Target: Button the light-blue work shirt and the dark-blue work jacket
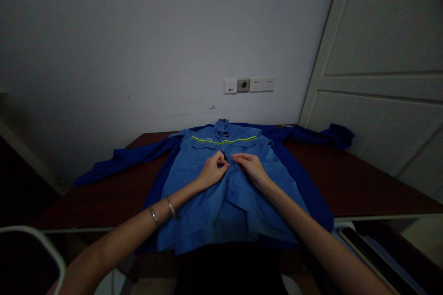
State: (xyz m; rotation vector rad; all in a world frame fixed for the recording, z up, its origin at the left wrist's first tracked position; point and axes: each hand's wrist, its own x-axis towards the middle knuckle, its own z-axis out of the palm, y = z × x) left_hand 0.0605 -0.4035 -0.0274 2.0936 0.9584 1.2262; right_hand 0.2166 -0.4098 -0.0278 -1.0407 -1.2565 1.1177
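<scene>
A light blue work jacket (221, 203) with a yellow-green stripe across the chest lies front up on a dark red table (363, 179), collar toward the wall. Its darker blue sleeves spread out to both sides. My left hand (212, 169) pinches the jacket's front closure at mid-chest, fingers curled shut on the fabric. My right hand (249, 166) meets it from the right, fingertips also pinched on the front edge. Two bracelets sit on my left wrist. Whatever small fastening lies between the fingers is hidden.
A white wall with a row of sockets (249, 85) stands behind the table. A white door (384, 78) is at the right. A white chair frame (41, 249) shows at lower left, and a flat dark item with a pale rim (367, 249) at lower right.
</scene>
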